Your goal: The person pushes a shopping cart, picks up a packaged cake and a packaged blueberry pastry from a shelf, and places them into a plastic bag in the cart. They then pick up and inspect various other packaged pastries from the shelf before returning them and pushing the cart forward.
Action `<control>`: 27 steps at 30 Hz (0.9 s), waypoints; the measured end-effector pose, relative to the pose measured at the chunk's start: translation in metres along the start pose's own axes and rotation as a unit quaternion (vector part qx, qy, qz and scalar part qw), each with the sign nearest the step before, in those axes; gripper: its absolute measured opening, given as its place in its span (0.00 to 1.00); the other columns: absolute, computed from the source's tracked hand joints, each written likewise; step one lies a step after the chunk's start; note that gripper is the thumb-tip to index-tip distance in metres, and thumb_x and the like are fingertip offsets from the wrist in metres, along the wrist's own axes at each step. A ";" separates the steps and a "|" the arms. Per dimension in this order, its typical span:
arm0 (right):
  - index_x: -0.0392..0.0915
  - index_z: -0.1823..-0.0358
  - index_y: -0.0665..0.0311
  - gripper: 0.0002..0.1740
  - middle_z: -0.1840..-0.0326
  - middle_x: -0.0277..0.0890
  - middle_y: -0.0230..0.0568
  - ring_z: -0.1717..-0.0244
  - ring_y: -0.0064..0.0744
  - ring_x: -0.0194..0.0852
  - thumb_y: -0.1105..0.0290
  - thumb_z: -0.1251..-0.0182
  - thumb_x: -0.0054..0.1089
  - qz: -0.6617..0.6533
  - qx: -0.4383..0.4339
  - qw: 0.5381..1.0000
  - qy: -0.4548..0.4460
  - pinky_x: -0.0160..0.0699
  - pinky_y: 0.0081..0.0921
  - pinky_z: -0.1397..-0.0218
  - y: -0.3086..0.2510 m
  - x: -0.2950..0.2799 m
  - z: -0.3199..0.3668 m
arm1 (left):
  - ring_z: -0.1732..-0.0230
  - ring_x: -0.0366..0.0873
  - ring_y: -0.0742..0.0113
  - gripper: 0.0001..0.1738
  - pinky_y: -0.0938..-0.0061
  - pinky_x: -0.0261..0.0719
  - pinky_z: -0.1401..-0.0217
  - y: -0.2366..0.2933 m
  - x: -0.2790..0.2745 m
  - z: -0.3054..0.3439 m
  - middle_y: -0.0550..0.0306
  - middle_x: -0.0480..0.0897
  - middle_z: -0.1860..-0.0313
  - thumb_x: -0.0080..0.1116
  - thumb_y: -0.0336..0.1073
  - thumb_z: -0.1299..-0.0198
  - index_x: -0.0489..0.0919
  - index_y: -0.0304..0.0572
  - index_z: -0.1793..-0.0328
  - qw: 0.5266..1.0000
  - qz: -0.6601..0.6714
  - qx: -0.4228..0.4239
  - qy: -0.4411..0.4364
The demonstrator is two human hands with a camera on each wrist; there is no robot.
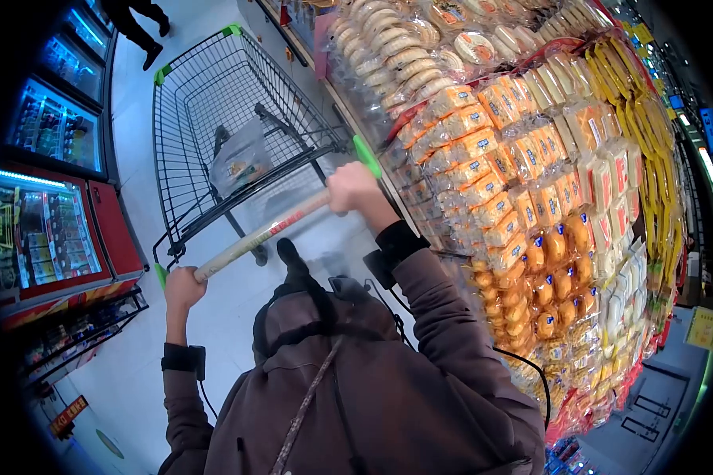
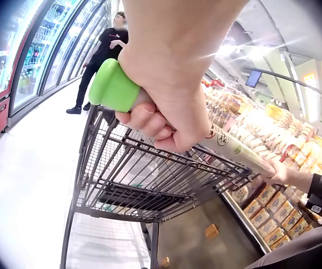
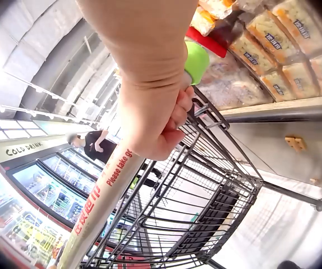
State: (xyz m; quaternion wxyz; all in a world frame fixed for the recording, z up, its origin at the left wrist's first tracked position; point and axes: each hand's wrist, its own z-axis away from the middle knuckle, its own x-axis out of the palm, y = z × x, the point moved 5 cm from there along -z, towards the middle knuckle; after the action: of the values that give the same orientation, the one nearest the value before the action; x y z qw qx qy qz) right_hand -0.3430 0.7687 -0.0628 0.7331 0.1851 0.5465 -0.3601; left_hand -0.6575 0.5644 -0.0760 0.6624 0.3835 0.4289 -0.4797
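A wire shopping cart with green corners stands in front of the body, a clear plastic bag lying in its rear part. My left hand grips the left end of the pale printed handle; my right hand grips it near the right end. In the left wrist view, the fingers of the left hand curl round the bar beside a green end cap. From the right wrist, the right hand wraps the bar close to another green cap.
Packaged bread and cakes are stacked along the right side. Lit drink coolers line the left. A person in black stands ahead beside the coolers, on the pale floor.
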 end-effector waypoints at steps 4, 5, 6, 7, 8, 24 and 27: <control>0.82 0.79 0.61 0.12 0.74 0.79 0.48 0.70 0.44 0.80 0.65 0.64 0.54 -0.010 0.002 1.000 0.014 0.78 0.34 0.66 -0.006 0.016 0.021 | 0.71 0.78 0.45 0.10 0.58 0.77 0.65 0.011 0.004 0.028 0.45 0.79 0.77 0.57 0.41 0.57 0.82 0.43 0.75 1.000 -0.002 -0.017 0.013; 0.82 0.79 0.61 0.12 0.74 0.79 0.48 0.70 0.44 0.80 0.65 0.64 0.54 -0.005 0.005 1.000 0.013 0.78 0.34 0.66 -0.007 0.017 0.030 | 0.71 0.78 0.45 0.09 0.57 0.77 0.65 0.013 0.008 0.033 0.45 0.79 0.78 0.57 0.40 0.58 0.81 0.43 0.77 1.000 -0.002 -0.007 0.020; 0.82 0.79 0.61 0.12 0.75 0.79 0.48 0.70 0.45 0.80 0.65 0.64 0.54 0.001 0.007 1.000 0.013 0.78 0.34 0.65 -0.009 0.018 0.038 | 0.72 0.77 0.45 0.09 0.57 0.76 0.66 0.014 0.013 0.039 0.45 0.79 0.79 0.57 0.40 0.59 0.81 0.43 0.78 1.000 -0.002 0.002 0.027; 0.82 0.79 0.61 0.11 0.75 0.79 0.48 0.71 0.45 0.80 0.65 0.64 0.54 0.006 0.007 1.000 0.014 0.78 0.34 0.65 -0.011 0.019 0.045 | 0.72 0.77 0.45 0.09 0.57 0.76 0.66 0.015 0.017 0.045 0.45 0.78 0.80 0.57 0.40 0.60 0.80 0.43 0.79 0.999 -0.003 0.009 0.036; 0.82 0.80 0.62 0.11 0.77 0.78 0.49 0.72 0.46 0.80 0.65 0.64 0.54 0.003 0.011 1.000 0.024 0.78 0.34 0.65 -0.012 0.022 0.052 | 0.72 0.77 0.46 0.09 0.57 0.76 0.67 0.016 0.020 0.053 0.45 0.78 0.80 0.57 0.40 0.60 0.80 0.44 0.79 0.999 -0.004 0.001 0.037; 0.81 0.78 0.60 0.13 0.78 0.77 0.48 0.73 0.48 0.78 0.59 0.63 0.58 0.021 0.016 0.997 0.067 0.77 0.37 0.67 -0.038 0.077 0.160 | 0.74 0.78 0.50 0.10 0.61 0.77 0.68 0.045 0.060 0.157 0.49 0.79 0.80 0.58 0.42 0.58 0.81 0.46 0.79 0.999 -0.017 0.003 0.033; 0.82 0.75 0.58 0.14 0.75 0.79 0.47 0.72 0.47 0.79 0.57 0.61 0.59 0.022 0.033 0.998 0.050 0.78 0.37 0.66 -0.046 0.085 0.180 | 0.74 0.79 0.50 0.09 0.61 0.77 0.68 0.046 0.069 0.173 0.49 0.79 0.80 0.58 0.42 0.58 0.81 0.46 0.79 1.000 -0.012 0.006 0.027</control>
State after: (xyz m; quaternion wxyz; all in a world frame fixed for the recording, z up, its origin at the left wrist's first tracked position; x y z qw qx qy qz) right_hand -0.2439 0.5908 -0.0765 0.7064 0.2387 0.5658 -0.3519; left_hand -0.5662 0.3958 -0.0782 0.6427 0.3952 0.4486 -0.4792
